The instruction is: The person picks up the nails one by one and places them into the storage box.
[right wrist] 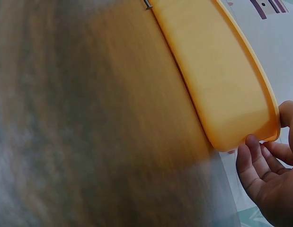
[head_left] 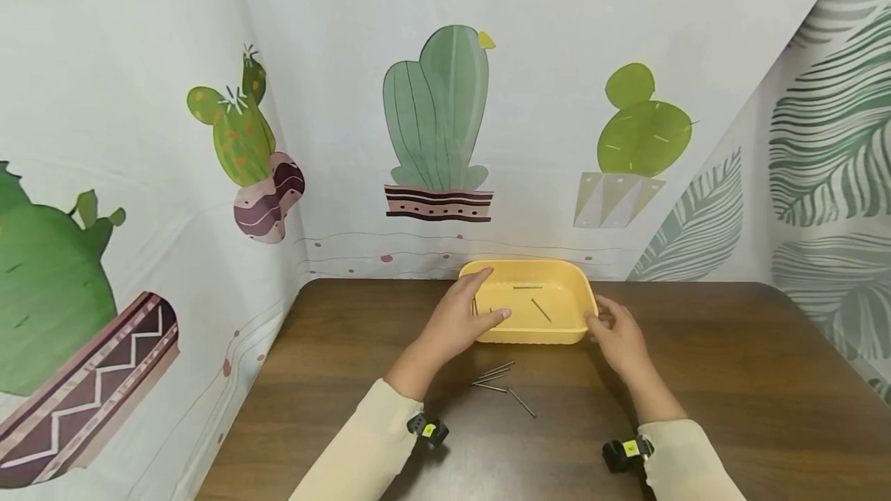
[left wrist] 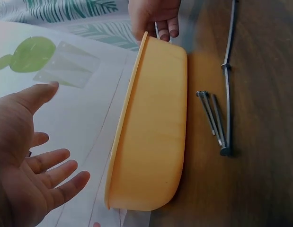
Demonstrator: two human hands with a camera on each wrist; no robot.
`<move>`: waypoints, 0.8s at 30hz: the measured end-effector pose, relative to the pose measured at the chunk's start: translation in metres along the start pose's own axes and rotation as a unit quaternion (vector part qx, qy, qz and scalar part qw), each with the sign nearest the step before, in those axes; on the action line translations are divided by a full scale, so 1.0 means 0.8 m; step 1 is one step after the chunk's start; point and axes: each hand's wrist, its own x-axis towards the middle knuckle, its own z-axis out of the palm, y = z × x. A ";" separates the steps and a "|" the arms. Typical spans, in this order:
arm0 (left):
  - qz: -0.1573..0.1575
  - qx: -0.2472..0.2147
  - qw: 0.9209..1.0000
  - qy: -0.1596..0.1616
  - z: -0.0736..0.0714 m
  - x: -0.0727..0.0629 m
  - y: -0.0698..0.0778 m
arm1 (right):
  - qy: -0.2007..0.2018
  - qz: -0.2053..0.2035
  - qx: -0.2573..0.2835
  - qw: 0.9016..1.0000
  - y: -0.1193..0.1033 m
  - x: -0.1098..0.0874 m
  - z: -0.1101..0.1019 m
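A yellow plastic tray (head_left: 532,337) stands at the back of the table, with several nails (head_left: 541,310) lying inside it. My right hand (head_left: 619,335) pinches its right end, the thumb at the rim and the fingers against the outer wall (right wrist: 226,80). My left hand (head_left: 455,315) hovers by the left end with thumb and fingers spread. In the left wrist view a gap shows between this left hand (left wrist: 28,165) and the tray wall (left wrist: 155,123). In front of the tray lie several loose nails (head_left: 521,402) on the tabletop.
The brown wooden table (head_left: 348,377) meets a white cloth (head_left: 334,99) printed with cacti just behind the tray. A leaf-patterned cloth (head_left: 828,114) hangs at the right. Each wrist wears a small black camera (head_left: 619,454).
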 end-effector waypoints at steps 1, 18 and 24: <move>0.005 0.002 1.000 -0.002 0.000 -0.002 0.001 | 0.000 0.000 -0.001 1.000 0.000 0.000 0.000; 0.137 0.153 0.975 -0.080 0.011 -0.035 0.008 | -0.002 -0.003 0.013 1.000 0.003 -0.001 0.002; 0.168 0.192 0.957 -0.137 0.022 -0.042 0.020 | -0.003 -0.005 0.010 1.000 0.001 -0.001 0.001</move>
